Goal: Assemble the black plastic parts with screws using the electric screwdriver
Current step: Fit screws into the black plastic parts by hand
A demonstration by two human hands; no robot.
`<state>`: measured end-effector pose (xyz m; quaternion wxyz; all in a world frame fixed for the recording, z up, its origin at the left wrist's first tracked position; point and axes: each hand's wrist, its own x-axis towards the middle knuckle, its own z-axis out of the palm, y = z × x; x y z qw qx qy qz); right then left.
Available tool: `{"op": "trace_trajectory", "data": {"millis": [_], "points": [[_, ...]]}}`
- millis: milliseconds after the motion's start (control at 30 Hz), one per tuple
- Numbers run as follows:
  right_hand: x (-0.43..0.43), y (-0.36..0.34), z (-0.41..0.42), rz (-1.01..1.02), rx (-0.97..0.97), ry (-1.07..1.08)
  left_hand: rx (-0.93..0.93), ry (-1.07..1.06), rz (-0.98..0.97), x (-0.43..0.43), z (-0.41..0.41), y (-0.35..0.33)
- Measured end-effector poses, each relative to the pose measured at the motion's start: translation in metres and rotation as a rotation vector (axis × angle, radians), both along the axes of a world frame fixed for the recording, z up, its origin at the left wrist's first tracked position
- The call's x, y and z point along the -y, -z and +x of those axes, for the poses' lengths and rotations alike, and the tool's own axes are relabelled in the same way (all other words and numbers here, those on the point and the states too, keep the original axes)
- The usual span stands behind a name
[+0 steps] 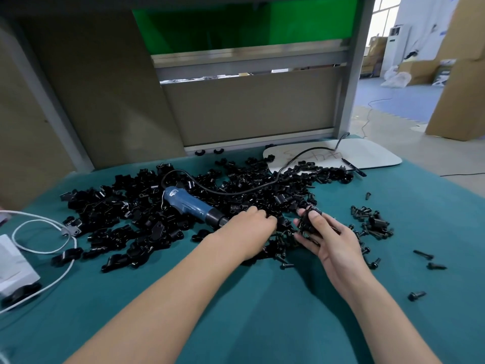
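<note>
A wide heap of black plastic parts [147, 206] covers the middle of the teal table [262, 311]. On the heap lies the blue electric screwdriver [189, 204], tip pointing right, its black cord looping back. My left hand [252, 224] reaches palm-down into the pile just right of the screwdriver's tip, fingers curled among the parts; what they touch is hidden. My right hand [325, 232] grips a black plastic part [308, 219] between thumb and fingers. Loose black screws [367, 222] lie scattered to the right.
A white board [367, 153] lies at the table's back right, with a black pen [354, 168] on its edge. A white cable [39, 232] and a grey-white box [13, 266] sit at the left edge. A panel frame [249, 109] stands behind the table.
</note>
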<state>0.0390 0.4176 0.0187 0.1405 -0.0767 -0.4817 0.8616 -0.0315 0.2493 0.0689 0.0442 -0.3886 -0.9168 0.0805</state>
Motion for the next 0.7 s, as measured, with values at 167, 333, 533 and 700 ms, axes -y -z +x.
{"op": "trace_trajectory", "data": {"millis": [167, 333, 533, 700], "points": [[0.015, -0.001, 0.002, 0.114, 0.005, -0.071, 0.222, -0.129, 0.801, 0.041, 0.026, 0.007], [0.036, -0.001, 0.009, 0.201, -0.025, -0.231, 0.727, -0.325, 1.657, 0.050, 0.061, 0.041], [0.053, 0.002, 0.015, 0.351, -0.033, -0.326, 0.838, -0.354, 1.788, 0.048, 0.068, 0.052], [0.054, 0.002, 0.016, 0.433, -0.041, -0.334, 0.843, -0.362, 1.811, 0.048, 0.069, 0.051]]}}
